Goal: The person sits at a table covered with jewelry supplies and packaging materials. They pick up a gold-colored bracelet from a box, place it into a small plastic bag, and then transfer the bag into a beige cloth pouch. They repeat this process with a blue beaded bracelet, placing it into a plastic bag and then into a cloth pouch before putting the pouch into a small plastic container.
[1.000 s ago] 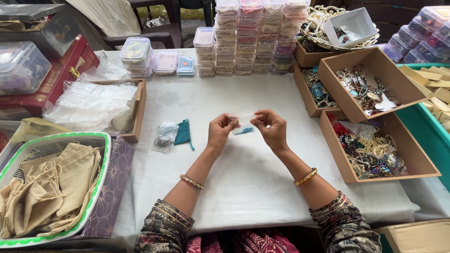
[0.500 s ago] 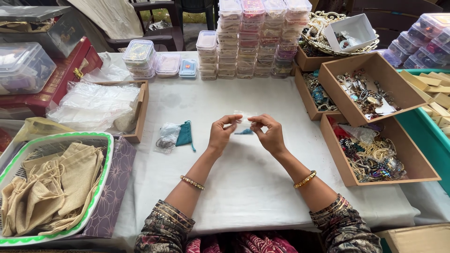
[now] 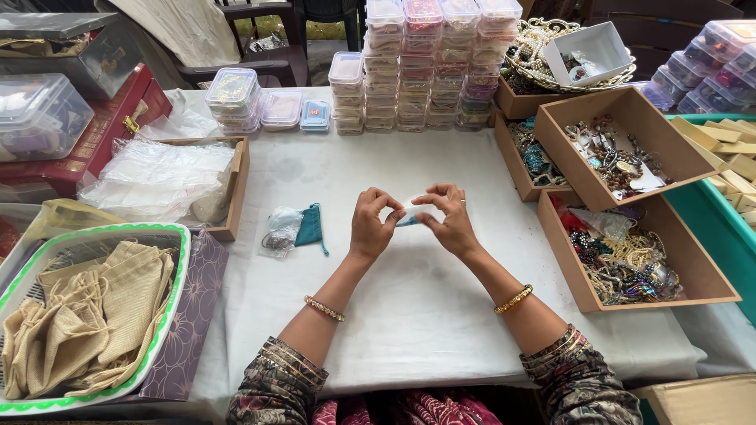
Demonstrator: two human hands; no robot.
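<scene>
My left hand and my right hand meet over the middle of the white table. Together they pinch a small clear plastic bag with something teal-blue inside; each hand grips one end. Fingers hide most of the bag. To the left of my left hand lie a small teal pouch and a clear bag with dark jewellery on the cloth. Both wrists wear gold bangles.
Cardboard trays of jewellery stand at the right. Stacks of clear plastic boxes line the back. A wooden tray of plastic bags and a green-rimmed basket of beige cloth pouches sit at the left.
My hands have drawn closer together, working the small bag between the fingertips. Nothing else on the table has moved.
</scene>
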